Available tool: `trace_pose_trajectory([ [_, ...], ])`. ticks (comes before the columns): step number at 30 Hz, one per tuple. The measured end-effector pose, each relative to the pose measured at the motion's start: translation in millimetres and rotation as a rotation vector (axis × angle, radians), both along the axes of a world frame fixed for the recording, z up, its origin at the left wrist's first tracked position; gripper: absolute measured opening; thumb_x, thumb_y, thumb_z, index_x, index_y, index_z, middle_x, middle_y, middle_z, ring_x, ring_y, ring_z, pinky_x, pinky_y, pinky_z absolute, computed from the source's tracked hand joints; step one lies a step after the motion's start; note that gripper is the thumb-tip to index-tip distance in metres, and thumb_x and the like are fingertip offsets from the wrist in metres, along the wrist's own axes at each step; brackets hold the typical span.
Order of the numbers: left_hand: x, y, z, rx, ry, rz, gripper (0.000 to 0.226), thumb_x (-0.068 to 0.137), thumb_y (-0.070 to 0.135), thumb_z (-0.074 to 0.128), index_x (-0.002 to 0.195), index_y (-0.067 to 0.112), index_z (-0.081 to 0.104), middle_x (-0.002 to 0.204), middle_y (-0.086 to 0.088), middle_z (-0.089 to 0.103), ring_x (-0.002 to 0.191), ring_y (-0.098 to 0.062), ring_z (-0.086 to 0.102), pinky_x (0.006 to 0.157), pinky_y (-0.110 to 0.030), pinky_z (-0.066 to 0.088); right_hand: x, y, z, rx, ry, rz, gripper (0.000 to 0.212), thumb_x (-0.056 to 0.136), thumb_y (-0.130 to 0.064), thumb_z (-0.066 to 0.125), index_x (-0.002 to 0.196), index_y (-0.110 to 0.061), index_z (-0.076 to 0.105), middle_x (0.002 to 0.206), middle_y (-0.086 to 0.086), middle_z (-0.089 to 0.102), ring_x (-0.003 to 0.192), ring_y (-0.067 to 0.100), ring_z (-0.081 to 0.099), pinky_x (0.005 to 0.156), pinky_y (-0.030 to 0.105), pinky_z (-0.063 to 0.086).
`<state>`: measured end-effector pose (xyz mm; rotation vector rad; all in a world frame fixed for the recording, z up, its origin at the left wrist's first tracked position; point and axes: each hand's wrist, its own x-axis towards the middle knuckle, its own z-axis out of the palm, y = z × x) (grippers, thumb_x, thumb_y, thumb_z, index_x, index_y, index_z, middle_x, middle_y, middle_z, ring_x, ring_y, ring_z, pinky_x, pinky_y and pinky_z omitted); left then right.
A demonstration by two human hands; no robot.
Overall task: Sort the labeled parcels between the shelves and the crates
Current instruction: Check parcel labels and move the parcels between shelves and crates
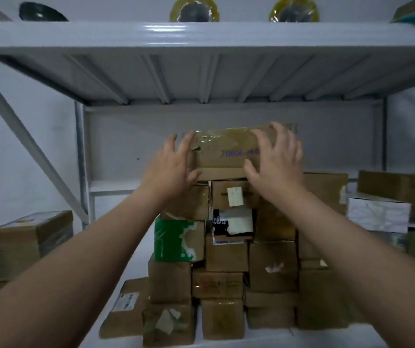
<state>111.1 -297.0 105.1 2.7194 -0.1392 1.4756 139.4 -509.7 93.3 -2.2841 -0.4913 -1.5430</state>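
A brown taped cardboard parcel (226, 151) with blue lettering sits on top of a tall stack of parcels (226, 257) on the white shelf (126, 262). My left hand (173, 167) is at the parcel's left end, fingers spread and straight. My right hand (274, 159) lies over its right front, fingers spread across the face and top edge. Neither hand is curled round the parcel. The stack below holds several brown boxes, one green-and-white box (176, 239) and boxes with white labels.
The upper shelf (201, 38) hangs close above, with tape rolls (193, 8) and a dark bowl (40, 12) on it. More parcels stand at the left (25, 242) and at the right (397, 192). A flat labeled parcel (126, 307) lies beside the stack.
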Motion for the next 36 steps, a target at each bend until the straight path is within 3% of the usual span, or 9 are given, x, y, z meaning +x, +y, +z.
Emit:
trace_pose_trajectory([
  [5,33.0,-5.9,25.3,-0.188,0.07,-0.068,0.092,0.078,0.06,0.061,0.148,0.044,0.002,0.156,-0.02,0.008,0.131,-0.045,0.036,0.102,-0.053,0.038,20.2,-18.5,30.2,0.156,0.18,-0.042,0.076,0.09,-0.054,0.049,0.15,-0.035,0.008,0.158,0.014,-0.013,0.145,0.037,-0.008,0.115,0.054,0.0],
  [11,47.4,-10.0,15.7,-0.356,0.115,-0.195,0.088,0.082,0.049,0.066,0.148,0.036,0.01,0.13,-0.016,0.047,0.111,-0.032,0.054,0.087,-0.04,0.047,36.6,-28.7,33.4,0.433,0.498,0.298,0.077,0.089,-0.06,0.049,0.15,-0.041,0.005,0.158,0.017,0.01,0.143,0.037,0.017,0.111,0.05,0.023],
  [16,40.3,-27.1,9.5,-0.54,-0.039,-0.328,0.076,0.083,0.051,0.064,0.143,0.03,0.021,0.13,-0.015,0.044,0.111,-0.028,0.051,0.087,-0.033,0.041,35.8,-31.7,28.5,0.508,0.364,0.521,0.061,0.09,-0.052,0.054,0.141,-0.039,0.024,0.144,0.005,0.024,0.123,0.022,0.037,0.093,0.034,0.034],
  [19,31.5,-39.7,6.9,-0.622,-0.148,-0.45,0.06,0.089,0.052,0.054,0.137,0.027,0.029,0.122,-0.004,0.038,0.098,-0.009,0.044,0.086,-0.017,0.034,34.8,-36.4,26.8,0.568,0.267,0.589,0.043,0.09,-0.049,0.055,0.124,-0.034,0.034,0.135,0.002,0.03,0.113,0.013,0.037,0.09,0.029,0.032],
  [21,25.9,-45.3,9.0,-0.702,-0.237,-0.535,0.04,0.096,0.047,0.044,0.123,0.018,0.039,0.116,-0.004,0.04,0.091,-0.005,0.043,0.073,-0.008,0.032,33.1,-39.7,25.9,0.593,0.205,0.62,0.033,0.091,-0.046,0.055,0.113,-0.029,0.037,0.125,0.0,0.034,0.105,0.004,0.041,0.088,0.02,0.033],
  [25,17.5,-44.4,9.0,-0.851,-0.323,-0.662,0.022,0.098,0.036,0.045,0.098,0.016,0.036,0.111,-0.013,0.047,0.098,-0.018,0.05,0.076,-0.027,0.046,24.0,-43.7,25.7,0.67,0.011,0.606,0.025,0.092,-0.034,0.059,0.099,-0.018,0.041,0.11,0.002,0.037,0.087,-0.022,0.038,0.074,-0.005,0.029],
  [29,-1.7,-45.5,2.9,-0.967,-0.347,-0.822,0.036,0.095,0.024,0.055,0.121,0.019,0.031,0.118,-0.001,0.046,0.11,-0.019,0.055,0.08,-0.019,0.052,11.0,-47.2,22.3,0.712,0.016,0.712,0.047,0.088,-0.025,0.065,0.126,-0.023,0.036,0.127,0.0,0.037,0.106,-0.012,0.041,0.088,0.003,0.035],
  [32,-18.1,-40.6,-2.2,-0.986,-0.262,-0.861,0.055,0.094,0.02,0.057,0.14,0.021,0.028,0.135,-0.006,0.044,0.12,-0.018,0.051,0.101,-0.034,0.046,-3.3,-46.3,15.8,0.746,0.084,0.808,0.075,0.087,-0.023,0.067,0.147,-0.02,0.022,0.127,-0.012,0.044,0.108,-0.011,0.05,0.086,0.006,0.042],
  [36,-44.0,-24.0,-13.0,-0.988,-0.208,-0.921,0.041,0.092,0.022,0.06,0.125,0.026,0.037,0.126,0.003,0.052,0.116,-0.014,0.054,0.098,-0.033,0.048,-28.6,-39.0,9.1,0.789,0.04,0.894,0.052,0.085,-0.022,0.071,0.128,-0.03,0.043,0.112,-0.018,0.058,0.097,-0.013,0.058,0.078,0.007,0.048],
])
